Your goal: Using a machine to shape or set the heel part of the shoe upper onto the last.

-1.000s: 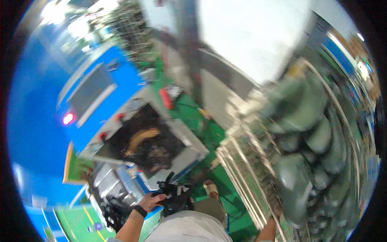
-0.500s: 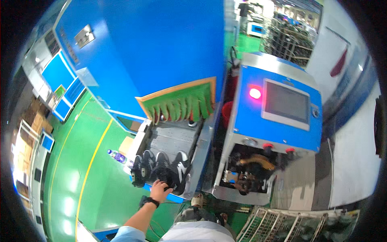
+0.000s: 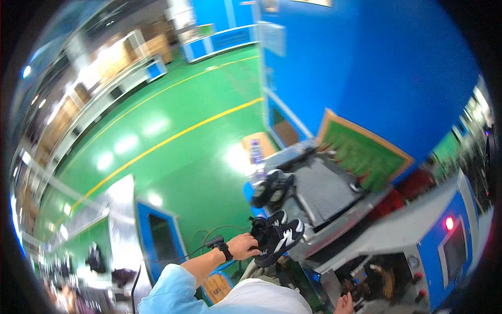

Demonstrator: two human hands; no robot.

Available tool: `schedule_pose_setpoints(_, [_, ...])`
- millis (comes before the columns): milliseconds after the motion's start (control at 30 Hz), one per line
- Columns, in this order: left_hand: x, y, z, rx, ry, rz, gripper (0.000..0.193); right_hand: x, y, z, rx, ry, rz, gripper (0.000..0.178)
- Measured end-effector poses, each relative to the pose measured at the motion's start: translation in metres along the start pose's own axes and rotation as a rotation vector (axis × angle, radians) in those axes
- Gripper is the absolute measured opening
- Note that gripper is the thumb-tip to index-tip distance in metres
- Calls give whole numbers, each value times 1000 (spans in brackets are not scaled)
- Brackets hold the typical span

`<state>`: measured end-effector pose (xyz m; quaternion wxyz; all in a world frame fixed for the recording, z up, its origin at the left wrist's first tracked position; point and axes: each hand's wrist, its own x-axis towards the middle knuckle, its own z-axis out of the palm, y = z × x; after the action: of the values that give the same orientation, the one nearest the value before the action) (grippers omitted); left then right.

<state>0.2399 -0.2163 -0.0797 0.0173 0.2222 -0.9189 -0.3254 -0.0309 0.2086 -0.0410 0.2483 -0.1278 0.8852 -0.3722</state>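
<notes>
My left hand (image 3: 243, 247) grips a pair of black sneakers (image 3: 282, 242) with white side marks and pale soles at their heel ends. The pair is held in front of my body, off the near end of the grey conveyor (image 3: 324, 188). Another pair of dark shoes (image 3: 274, 188) stands at the conveyor's left near corner. Low at the lower edge, my right hand (image 3: 344, 303) shows only partly, its fingers loosely apart with nothing in them, near the open front of a blue and grey machine (image 3: 431, 256).
A tall blue housing (image 3: 366, 68) has a green strip curtain (image 3: 361, 152) over the conveyor. A bottle (image 3: 255, 152) stands beside the conveyor's left side. Left of me are a metal-topped bench (image 3: 123, 214) and a cable (image 3: 204, 238). Yellow lines cross the green floor (image 3: 193, 157).
My left hand has lifted two of the shoes off the conveyor and carried them toward my body. The view has swung left. My right hand has come into view.
</notes>
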Motion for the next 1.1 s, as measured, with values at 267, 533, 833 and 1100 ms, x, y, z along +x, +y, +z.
schedule_pose_setpoints(267, [-283,-21,-32,98,210,-611,32,35,-11,25,-314,-261,-280,47])
schedule_pose_setpoints(533, [-567,-33,-145,940,953,-1469,20,21,-30,42,-392,-429,-397,44])
schedule_pose_setpoints(833, [-331,-116,-75,388,992,-1334,23,52,-140,-35,-339,261,-668,27])
schedule_pose_setpoints(1100, [183,-18,85,-145,63,-99,44,139,-239,-110,-859,949,-653,58])
